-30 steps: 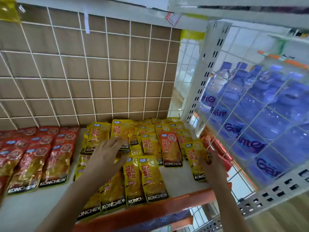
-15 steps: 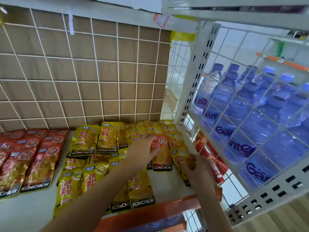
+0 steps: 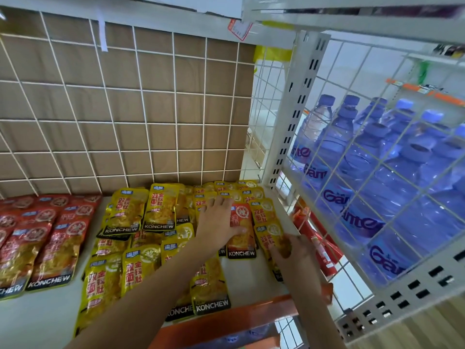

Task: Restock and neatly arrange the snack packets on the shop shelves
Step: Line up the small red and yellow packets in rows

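Yellow KONCHEW snack packets point(image 3: 130, 275) lie in loose overlapping rows on the white shelf point(image 3: 37, 321). One orange-red packet point(image 3: 242, 241) sits among them near the right end. My left hand point(image 3: 217, 224) lies flat on the yellow packets with its thumb on the orange-red packet's left edge. My right hand point(image 3: 292, 250) rests on the rightmost yellow packet point(image 3: 268, 234) at the shelf's right side; its fingers look loosely bent over it.
Red KONCHEW packets point(image 3: 42, 243) fill the shelf's left part. A wire grid with brown board point(image 3: 125, 109) backs the shelf. A slotted white upright point(image 3: 297, 109) and a wire panel with water bottles point(image 3: 364, 177) stand at the right. An orange rail point(image 3: 226, 321) edges the front.
My left hand has moved right and back, from the middle yellow packets to the orange-red packet. My right hand stayed on the rightmost packet. The view shifted slightly right.
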Demonstrator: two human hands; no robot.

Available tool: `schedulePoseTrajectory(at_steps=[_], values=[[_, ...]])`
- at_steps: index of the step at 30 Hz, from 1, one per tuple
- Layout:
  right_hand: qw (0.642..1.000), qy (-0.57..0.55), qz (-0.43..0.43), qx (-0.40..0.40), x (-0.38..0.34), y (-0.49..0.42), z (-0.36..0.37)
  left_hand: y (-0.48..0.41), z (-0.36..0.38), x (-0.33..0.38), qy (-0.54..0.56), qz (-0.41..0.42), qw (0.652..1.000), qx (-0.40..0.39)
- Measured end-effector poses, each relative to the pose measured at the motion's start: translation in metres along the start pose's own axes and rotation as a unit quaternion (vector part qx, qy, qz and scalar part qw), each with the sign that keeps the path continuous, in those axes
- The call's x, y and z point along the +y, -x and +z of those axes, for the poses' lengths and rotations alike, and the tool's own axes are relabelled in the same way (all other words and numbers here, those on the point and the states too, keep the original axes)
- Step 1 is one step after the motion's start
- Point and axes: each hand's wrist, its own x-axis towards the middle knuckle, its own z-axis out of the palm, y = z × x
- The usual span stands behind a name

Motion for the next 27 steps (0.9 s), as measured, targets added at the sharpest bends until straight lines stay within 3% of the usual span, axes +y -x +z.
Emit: schedulePoseTrajectory(at_steps=[5, 12, 18, 27], values=[[1.000, 0.003, -0.004, 0.003, -0.002, 0.000, 0.000, 0.007, -0.005, 0.005, 0.223, -0.011, 0.975, 0.004], [1.000, 0.017, -0.001, -0.003, -0.004, 0.001, -0.004, 0.010, -0.017, 0.015, 0.356, -0.002, 0.934, -0.004], [0.999, 0.019, -0.040, 0.019, -0.007, 0.006, -0.006, 0.024, -0.036, 0.012, 0.447, -0.010, 0.894, 0.017], [0.984, 0.044, -0.157, 0.070, -0.022, 0.018, -0.012, 0.086, -0.086, -0.051, 0.483, -0.080, 0.868, 0.089]])
